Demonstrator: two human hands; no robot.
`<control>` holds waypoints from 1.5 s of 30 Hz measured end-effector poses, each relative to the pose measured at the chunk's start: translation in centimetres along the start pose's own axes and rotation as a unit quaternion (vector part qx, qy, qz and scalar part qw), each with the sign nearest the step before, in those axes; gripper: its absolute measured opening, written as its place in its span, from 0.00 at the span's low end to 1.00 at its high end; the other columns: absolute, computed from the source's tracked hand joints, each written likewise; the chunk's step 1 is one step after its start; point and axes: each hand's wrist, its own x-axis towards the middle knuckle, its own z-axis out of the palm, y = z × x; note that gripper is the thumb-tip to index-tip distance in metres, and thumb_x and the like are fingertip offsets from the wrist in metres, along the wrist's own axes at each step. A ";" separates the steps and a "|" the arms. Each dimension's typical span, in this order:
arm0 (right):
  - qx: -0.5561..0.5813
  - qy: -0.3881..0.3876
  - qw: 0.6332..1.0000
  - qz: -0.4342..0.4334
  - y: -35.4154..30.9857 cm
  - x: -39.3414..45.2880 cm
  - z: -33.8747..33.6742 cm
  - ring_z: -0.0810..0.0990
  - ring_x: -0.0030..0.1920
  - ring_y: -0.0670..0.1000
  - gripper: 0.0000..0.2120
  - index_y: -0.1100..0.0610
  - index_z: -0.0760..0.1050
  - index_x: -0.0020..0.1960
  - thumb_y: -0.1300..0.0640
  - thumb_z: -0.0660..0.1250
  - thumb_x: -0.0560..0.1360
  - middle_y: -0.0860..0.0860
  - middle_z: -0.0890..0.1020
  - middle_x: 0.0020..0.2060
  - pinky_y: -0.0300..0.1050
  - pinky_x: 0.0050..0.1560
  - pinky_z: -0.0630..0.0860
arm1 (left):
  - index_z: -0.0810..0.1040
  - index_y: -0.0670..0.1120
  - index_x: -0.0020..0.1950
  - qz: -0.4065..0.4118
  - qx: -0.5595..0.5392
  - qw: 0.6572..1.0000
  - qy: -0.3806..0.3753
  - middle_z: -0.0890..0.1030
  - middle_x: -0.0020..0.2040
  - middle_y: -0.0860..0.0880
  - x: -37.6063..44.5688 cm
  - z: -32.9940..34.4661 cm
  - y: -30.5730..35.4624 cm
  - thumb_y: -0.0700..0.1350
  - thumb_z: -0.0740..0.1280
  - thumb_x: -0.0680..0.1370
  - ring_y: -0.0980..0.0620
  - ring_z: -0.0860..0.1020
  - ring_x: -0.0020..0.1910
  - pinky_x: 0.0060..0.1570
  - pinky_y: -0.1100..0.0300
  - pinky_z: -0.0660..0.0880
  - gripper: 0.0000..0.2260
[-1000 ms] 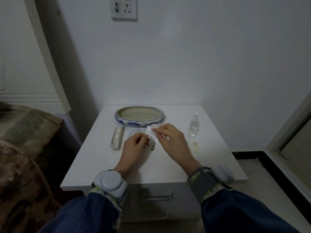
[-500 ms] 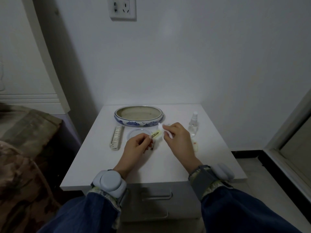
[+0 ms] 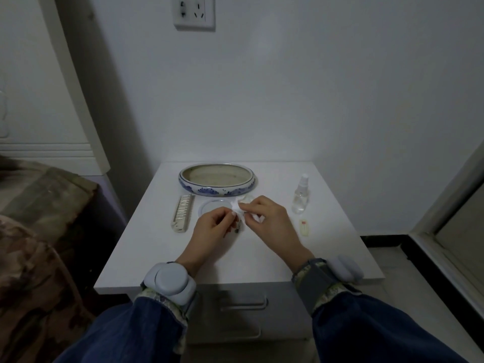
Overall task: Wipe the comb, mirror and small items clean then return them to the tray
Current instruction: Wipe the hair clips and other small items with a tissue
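left hand [image 3: 212, 230]: fingers curled, pinched a small item at the fingertips; item mostly hidden, only a dark bit showed under the hand, couldn't tell what it was.
right hand [image 3: 269, 221]: gripped a white wipe [image 3: 242, 215], pressed against my left fingertips.
comb [image 3: 182, 216]: lay flat on the nightstand top, left of my hands, long axis near-to-far.
mirror [image 3: 214, 207]: round, flat on the top, just far of my left hand, between comb and wipe.
tray [image 3: 216, 179]: oval blue-and-white dish, far centre of the top, nothing seen inside.
spray bottle [image 3: 301, 196]: clear, upright, right side, far of the hair clip.
hair clip [image 3: 304, 227]: small pale clip with a red mark, flat, right of my right hand, apart from it.
nightstand [image 3: 264, 265]: white top, drawer front with handle at near edge.
room: plain white wall behind, wall socket [image 3: 194, 12] high up; bedding [image 3: 39, 231] on the left; door frame [image 3: 450, 221] and dark skirting on the right.
wrists: grey wrist bands [image 3: 170, 282] on both, blue sleeves.
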 end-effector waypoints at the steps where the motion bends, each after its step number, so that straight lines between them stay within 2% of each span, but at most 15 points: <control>1: -0.009 0.007 1.000 -0.004 0.0 0.0 0.1 0.74 0.39 0.47 0.12 0.61 0.81 0.54 0.66 0.68 0.71 0.55 0.79 0.39 0.34 0.42 0.69 | 0.76 0.48 0.37 0.004 0.000 1.000 -0.003 0.76 0.31 0.56 0.0 0.0 0.0 0.41 0.61 0.80 0.62 0.72 0.31 0.35 0.71 0.68 0.13; 6: -0.047 0.035 0.998 0.000 0.4 0.1 0.0 0.77 0.37 0.54 0.12 0.63 0.81 0.52 0.65 0.66 0.70 0.57 0.78 0.37 0.39 0.41 0.70 | 0.79 0.41 0.41 0.005 0.009 1.000 -0.017 0.76 0.32 0.53 0.0 0.0 0.1 0.43 0.61 0.80 0.62 0.71 0.30 0.35 0.70 0.68 0.12; 11: -0.057 0.072 0.995 0.047 0.9 0.2 -0.3 0.74 0.39 0.49 0.11 0.63 0.80 0.54 0.68 0.66 0.72 0.57 0.77 0.38 0.31 0.42 0.65 | 0.79 0.44 0.40 -0.004 -0.013 0.999 -0.039 0.78 0.34 0.51 -0.1 0.0 0.0 0.43 0.61 0.80 0.62 0.72 0.31 0.36 0.70 0.69 0.11; 15: 0.002 0.141 0.984 0.109 0.6 0.5 -1.2 0.75 0.42 0.46 0.12 0.63 0.79 0.56 0.67 0.65 0.73 0.56 0.78 0.43 0.28 0.44 0.67 | 0.77 0.46 0.37 -0.014 -0.025 0.999 -0.022 0.77 0.30 0.57 0.0 0.0 0.1 0.43 0.61 0.80 0.62 0.71 0.29 0.34 0.71 0.68 0.13; 17: 0.024 0.112 0.991 0.068 -0.1 0.5 -1.1 0.73 0.38 0.42 0.13 0.62 0.79 0.55 0.68 0.66 0.72 0.53 0.77 0.40 0.28 0.42 0.69 | 0.77 0.46 0.36 -0.015 -0.019 1.000 -0.015 0.77 0.28 0.58 0.1 0.1 0.0 0.43 0.61 0.80 0.62 0.71 0.29 0.34 0.70 0.68 0.13; 19: 0.017 0.032 0.999 0.026 -0.6 0.1 -0.6 0.72 0.35 0.43 0.13 0.60 0.80 0.56 0.66 0.68 0.72 0.51 0.76 0.38 0.32 0.41 0.70 | 0.75 0.47 0.35 -0.011 -0.010 1.000 -0.007 0.76 0.27 0.59 0.1 0.2 0.0 0.41 0.61 0.80 0.62 0.71 0.28 0.33 0.70 0.67 0.14; 23: 0.014 -0.032 0.999 0.020 -0.4 -0.1 -0.2 0.75 0.39 0.49 0.13 0.59 0.80 0.56 0.65 0.67 0.73 0.57 0.79 0.40 0.44 0.44 0.73 | 0.74 0.50 0.33 -0.005 0.002 1.000 -0.006 0.76 0.27 0.60 0.0 0.0 0.0 0.39 0.60 0.80 0.63 0.72 0.28 0.33 0.72 0.67 0.15; 28: -0.026 0.005 1.000 0.011 0.1 0.0 -0.1 0.76 0.37 0.50 0.12 0.60 0.81 0.54 0.65 0.68 0.71 0.57 0.80 0.38 0.44 0.42 0.73 | 0.77 0.46 0.37 0.003 0.005 1.000 -0.030 0.77 0.33 0.53 -0.1 0.0 -0.2 0.42 0.61 0.80 0.62 0.72 0.30 0.35 0.70 0.68 0.12; 32: -0.035 0.044 0.996 0.071 1.2 0.0 -0.4 0.77 0.38 0.53 0.11 0.62 0.80 0.54 0.67 0.67 0.72 0.58 0.78 0.37 0.42 0.43 0.72 | 0.77 0.45 0.38 0.001 -0.004 0.999 -0.040 0.77 0.34 0.51 -0.1 0.0 -0.1 0.43 0.61 0.80 0.62 0.71 0.30 0.35 0.70 0.68 0.12; 35: 0.005 0.068 0.988 0.139 1.0 0.3 -0.9 0.76 0.43 0.47 0.12 0.62 0.80 0.55 0.66 0.65 0.74 0.52 0.80 0.41 0.36 0.47 0.70 | 0.78 0.43 0.39 -0.002 -0.009 0.999 -0.038 0.78 0.34 0.50 0.0 0.0 -0.1 0.44 0.61 0.80 0.60 0.71 0.31 0.36 0.67 0.69 0.13; 36: 0.048 0.067 0.982 0.171 0.9 0.5 -1.1 0.77 0.42 0.43 0.11 0.61 0.80 0.55 0.66 0.64 0.74 0.49 0.80 0.42 0.34 0.45 0.70 | 0.78 0.43 0.39 -0.003 -0.016 0.999 -0.035 0.78 0.34 0.50 0.0 -0.1 0.0 0.45 0.60 0.80 0.59 0.71 0.31 0.36 0.66 0.69 0.13; 38: 0.180 0.045 0.950 0.249 0.5 0.8 -1.5 0.77 0.35 0.38 0.10 0.57 0.79 0.51 0.66 0.62 0.75 0.46 0.80 0.37 0.32 0.33 0.70 | 0.78 0.45 0.39 -0.009 -0.034 0.999 -0.030 0.78 0.34 0.52 0.1 -0.1 -0.1 0.45 0.60 0.81 0.58 0.72 0.32 0.37 0.65 0.70 0.13; 40: 0.297 -0.011 0.900 0.320 0.2 0.9 -1.7 0.77 0.33 0.44 0.10 0.59 0.78 0.52 0.65 0.60 0.77 0.50 0.80 0.36 0.33 0.24 0.66 | 0.78 0.46 0.39 -0.009 -0.051 0.998 -0.035 0.78 0.34 0.52 0.2 0.0 -0.1 0.45 0.59 0.81 0.57 0.72 0.32 0.37 0.64 0.70 0.13; 42: 0.388 -0.072 0.851 0.347 -0.2 0.8 -1.6 0.77 0.35 0.49 0.12 0.64 0.75 0.56 0.66 0.57 0.77 0.54 0.80 0.39 0.33 0.26 0.69 | 0.77 0.46 0.39 -0.006 -0.061 0.997 -0.043 0.77 0.34 0.48 0.2 0.1 -0.2 0.45 0.59 0.81 0.56 0.71 0.32 0.37 0.63 0.69 0.13; 45: 0.492 -0.129 0.795 0.330 -0.6 0.8 -1.5 0.79 0.40 0.50 0.14 0.67 0.71 0.60 0.69 0.52 0.78 0.57 0.79 0.44 0.37 0.41 0.77 | 0.78 0.47 0.38 -0.010 -0.056 0.997 -0.048 0.78 0.35 0.47 0.1 0.2 -0.2 0.45 0.59 0.81 0.55 0.71 0.32 0.36 0.63 0.69 0.13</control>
